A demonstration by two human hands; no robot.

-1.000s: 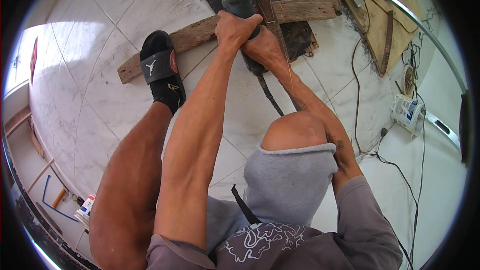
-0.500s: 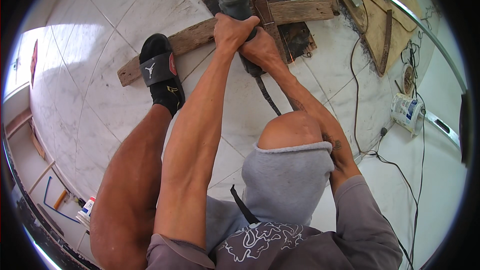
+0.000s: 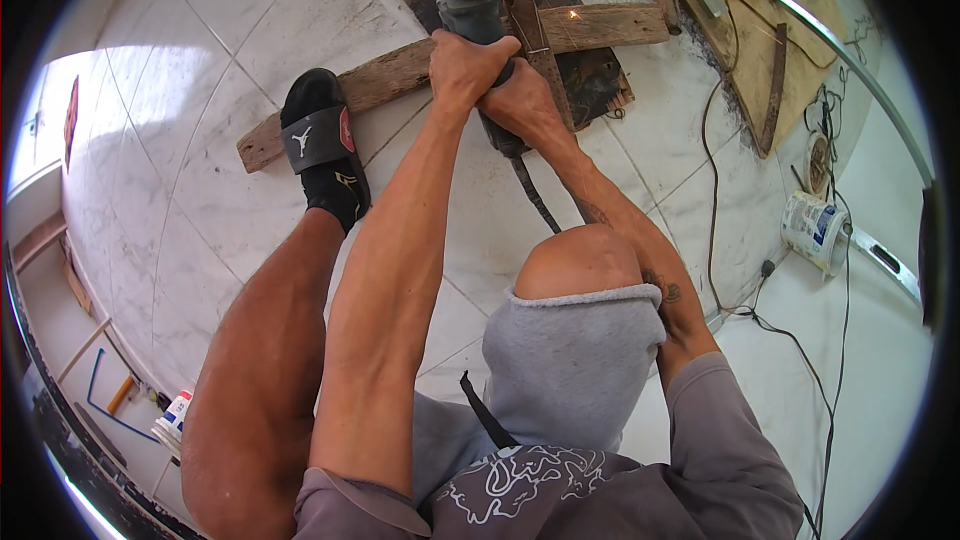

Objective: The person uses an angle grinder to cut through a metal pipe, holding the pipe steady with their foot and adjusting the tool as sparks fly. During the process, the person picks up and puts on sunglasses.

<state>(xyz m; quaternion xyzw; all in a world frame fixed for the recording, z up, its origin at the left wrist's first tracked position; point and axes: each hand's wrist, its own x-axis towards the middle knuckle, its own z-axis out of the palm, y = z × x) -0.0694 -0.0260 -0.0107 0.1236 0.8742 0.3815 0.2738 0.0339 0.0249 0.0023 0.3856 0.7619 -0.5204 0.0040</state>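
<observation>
Both my hands are closed around a dark angle grinder (image 3: 470,17) at the top middle. My left hand (image 3: 466,65) wraps its body from the left. My right hand (image 3: 522,103) grips farther back, close beside the left, and its fingers are partly hidden. At the disc, bright orange sparks fly up past a rusty metal bar (image 3: 541,52), which the grinder lies alongside. The bar rests across a weathered wooden plank (image 3: 385,77). Beneath them is a dark, worn board (image 3: 592,80). The exact contact between disc and bar is hard to make out.
My sandalled left foot (image 3: 318,135) stands against the plank. A power cord (image 3: 535,195) trails back from the grinder toward my right knee. To the right are a plywood sheet (image 3: 752,70) with metal strips, a white bucket (image 3: 812,230) on its side and tangled cables (image 3: 795,335).
The sparks have spread wider, with a few now over the plank to the right of the bar. My hands and the grinder have hardly moved.
</observation>
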